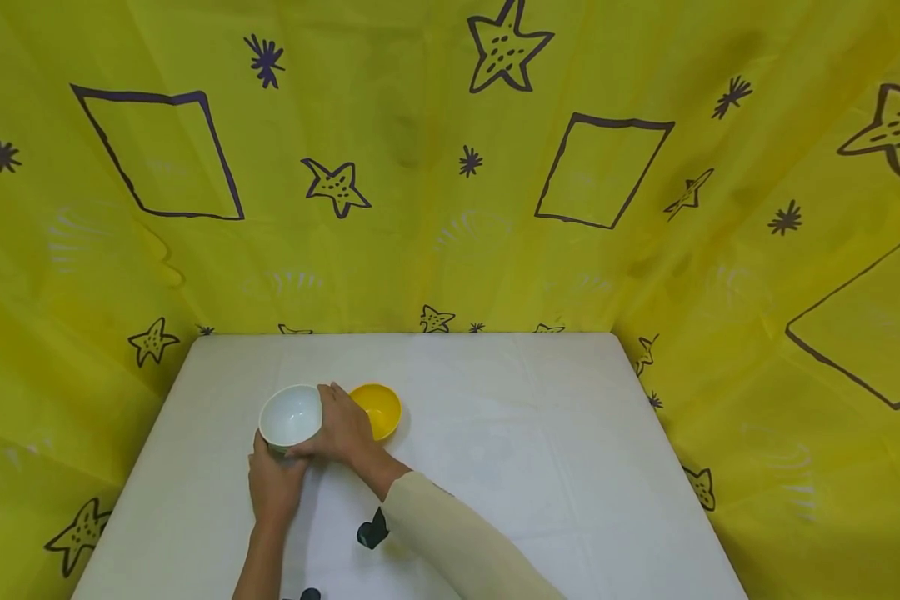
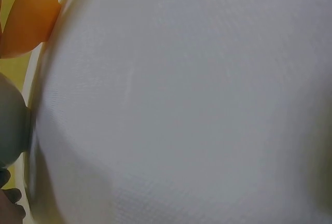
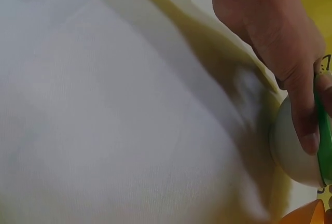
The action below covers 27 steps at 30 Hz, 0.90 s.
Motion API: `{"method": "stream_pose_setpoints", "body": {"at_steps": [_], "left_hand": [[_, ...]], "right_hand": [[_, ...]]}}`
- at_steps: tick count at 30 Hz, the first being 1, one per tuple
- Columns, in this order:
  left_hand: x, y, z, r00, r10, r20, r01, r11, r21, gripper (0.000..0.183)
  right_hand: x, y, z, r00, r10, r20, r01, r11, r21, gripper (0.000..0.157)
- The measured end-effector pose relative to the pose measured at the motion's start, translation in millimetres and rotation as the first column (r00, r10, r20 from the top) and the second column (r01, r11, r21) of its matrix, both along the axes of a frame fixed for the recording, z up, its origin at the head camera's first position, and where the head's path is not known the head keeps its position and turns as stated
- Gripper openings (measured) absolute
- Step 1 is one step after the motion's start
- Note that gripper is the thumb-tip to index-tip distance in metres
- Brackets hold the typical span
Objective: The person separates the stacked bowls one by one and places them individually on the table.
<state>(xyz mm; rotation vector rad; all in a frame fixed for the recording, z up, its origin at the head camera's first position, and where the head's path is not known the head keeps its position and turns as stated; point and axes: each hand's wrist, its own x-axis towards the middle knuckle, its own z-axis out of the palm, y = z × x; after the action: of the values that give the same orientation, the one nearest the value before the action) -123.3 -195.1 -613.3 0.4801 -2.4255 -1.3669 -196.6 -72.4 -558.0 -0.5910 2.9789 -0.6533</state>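
Note:
Both hands hold a white bowl (image 1: pixel 291 415) at the left of the table, its inside facing up. The left hand (image 1: pixel 276 483) grips its near side from below the rim. From the right, the right hand (image 1: pixel 341 425) grips it with the thumb at the near side and the fingers over the far right rim. In the right wrist view, the bowl's pale outside (image 3: pixel 293 143) has a green band (image 3: pixel 324 141) near the rim, under the right hand (image 3: pixel 288 53). A yellow bowl (image 1: pixel 385 407) stands just right, partly hidden behind the right hand. Fingertips (image 2: pixel 11 195) show at the left wrist view's edge.
The white-covered table (image 1: pixel 510 467) is bounded by yellow curtains (image 1: pixel 420 250) with drawn stars and frames at the back and sides. A small dark object (image 1: pixel 372 531) shows beside the right sleeve (image 1: pixel 465 533), and another dark piece (image 1: pixel 311 594) at the bottom edge.

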Motion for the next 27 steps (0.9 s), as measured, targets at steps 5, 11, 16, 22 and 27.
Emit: {"method": "stream_pose_setpoints", "body": {"at_steps": [5, 11, 16, 22, 27], "left_hand": [[1.4, 0.0, 1.2, 1.000, -0.004, 0.010, 0.004, 1.000, 0.013, 0.095], [1.0, -0.1, 1.3, 1.000, 0.000, 0.028, 0.000, 1.000, 0.002, 0.095], [-0.3, -0.1, -0.2, 1.000, -0.003, 0.020, 0.003, 1.000, 0.003, 0.093], [-1.2, -0.2, -0.6, 1.000, 0.001, 0.022, -0.001, 1.000, -0.003, 0.094], [-0.8, -0.3, 0.7, 1.000, 0.000, 0.023, 0.000, 1.000, -0.012, 0.094]], "right_hand": [[-0.4, 0.4, 1.5, 1.000, 0.004, 0.010, -0.004, 1.000, 0.003, 0.105], [-0.5, 2.3, 1.0, 1.000, 0.012, -0.006, -0.012, 1.000, -0.008, 0.105], [0.1, 3.9, -0.4, 0.999, 0.020, -0.036, -0.021, 1.000, -0.023, 0.105], [-0.1, 4.7, -1.8, 0.998, 0.019, -0.058, -0.023, 0.998, -0.064, 0.103], [-0.1, 6.0, -2.0, 0.998, 0.021, -0.058, -0.027, 0.993, -0.111, 0.103]]}}
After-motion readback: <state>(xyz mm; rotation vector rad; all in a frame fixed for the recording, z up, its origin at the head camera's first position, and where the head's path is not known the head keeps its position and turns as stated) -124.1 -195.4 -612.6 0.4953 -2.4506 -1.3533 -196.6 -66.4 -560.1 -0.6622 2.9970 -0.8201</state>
